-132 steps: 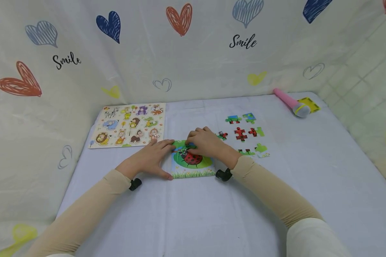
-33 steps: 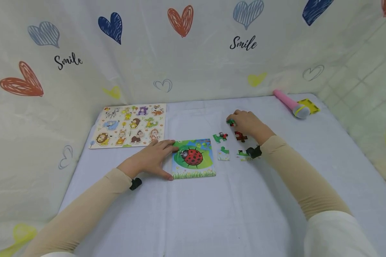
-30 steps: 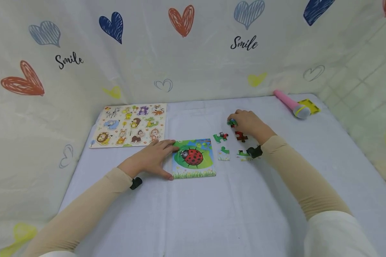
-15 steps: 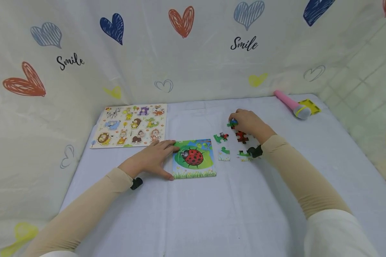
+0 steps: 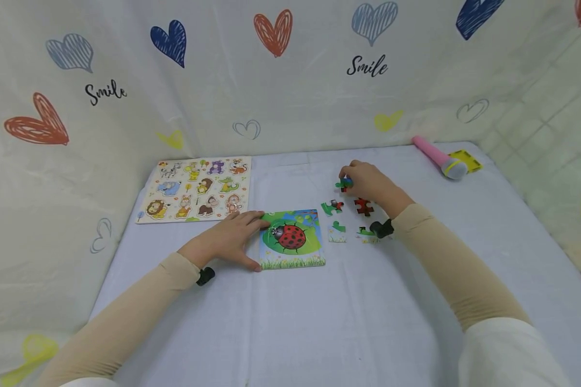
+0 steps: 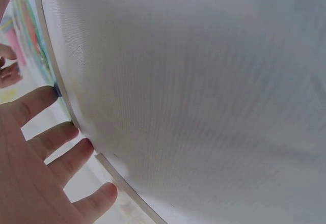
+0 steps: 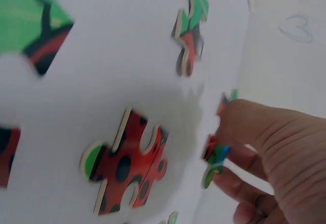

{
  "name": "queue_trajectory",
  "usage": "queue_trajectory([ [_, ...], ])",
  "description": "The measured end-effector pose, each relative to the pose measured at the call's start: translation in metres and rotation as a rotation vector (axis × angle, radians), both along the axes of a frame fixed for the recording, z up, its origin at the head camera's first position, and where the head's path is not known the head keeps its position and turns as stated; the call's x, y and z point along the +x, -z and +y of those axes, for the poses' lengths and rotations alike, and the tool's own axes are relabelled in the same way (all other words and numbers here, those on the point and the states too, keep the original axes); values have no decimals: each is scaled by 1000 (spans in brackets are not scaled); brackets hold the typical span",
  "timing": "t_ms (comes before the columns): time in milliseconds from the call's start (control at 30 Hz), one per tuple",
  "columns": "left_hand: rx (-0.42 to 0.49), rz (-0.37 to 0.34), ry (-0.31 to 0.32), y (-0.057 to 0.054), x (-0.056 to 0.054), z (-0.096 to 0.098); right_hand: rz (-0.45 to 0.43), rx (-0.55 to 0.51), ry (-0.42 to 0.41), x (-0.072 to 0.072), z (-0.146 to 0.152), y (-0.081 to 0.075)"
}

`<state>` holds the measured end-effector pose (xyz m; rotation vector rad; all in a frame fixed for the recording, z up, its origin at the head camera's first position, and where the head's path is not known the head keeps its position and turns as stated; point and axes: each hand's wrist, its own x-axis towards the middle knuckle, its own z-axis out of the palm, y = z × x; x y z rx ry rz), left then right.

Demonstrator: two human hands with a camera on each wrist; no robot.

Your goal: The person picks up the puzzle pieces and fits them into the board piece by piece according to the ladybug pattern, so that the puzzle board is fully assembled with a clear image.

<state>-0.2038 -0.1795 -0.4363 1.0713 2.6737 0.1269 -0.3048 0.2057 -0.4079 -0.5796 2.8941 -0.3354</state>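
The left edge of the ladybug board (image 5: 292, 239) was touched by the left hand (image 5: 229, 240), fingers spread, nothing gripped; light pressure was judged enough against sliding. Beyond, to the right, the corner piece (image 5: 337, 232) lay loose, then the red piece (image 5: 365, 207). Just past it, the blue-green piece (image 5: 343, 184) was pinched in the nearly closed fingertips of the right hand (image 5: 370, 181); its edges were best held lightly, the red piece left unbrushed.
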Motion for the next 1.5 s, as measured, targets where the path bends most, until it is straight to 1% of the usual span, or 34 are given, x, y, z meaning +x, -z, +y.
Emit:
queue_trajectory([
  [167, -2, 2, 5, 0, 0, 0, 13, 33, -44, 5, -9, 0],
  [333, -2, 5, 9, 0, 0, 1, 22, 25, -65, 11, -18, -2],
  [533, 4, 14, 11, 0, 0, 1, -2, -12, -93, 18, -30, -2],
  [700, 18, 4, 15, 0, 0, 1, -16, -47, -109, 24, -40, 0],
  [967, 11, -3, 16, -1, 0, 1, -15, -119, -156, 39, -57, 1],
  [1200, 4, -11, 6, -2, -1, 1, -36, -137, -204, 52, -81, 0],
  [1333, 6, -15, 4, -2, -1, 2, -28, -143, -244, 57, -94, 3],
  [1500, 6, -12, 7, -4, 0, 2, -10, -135, -257, 60, -105, 10],
])
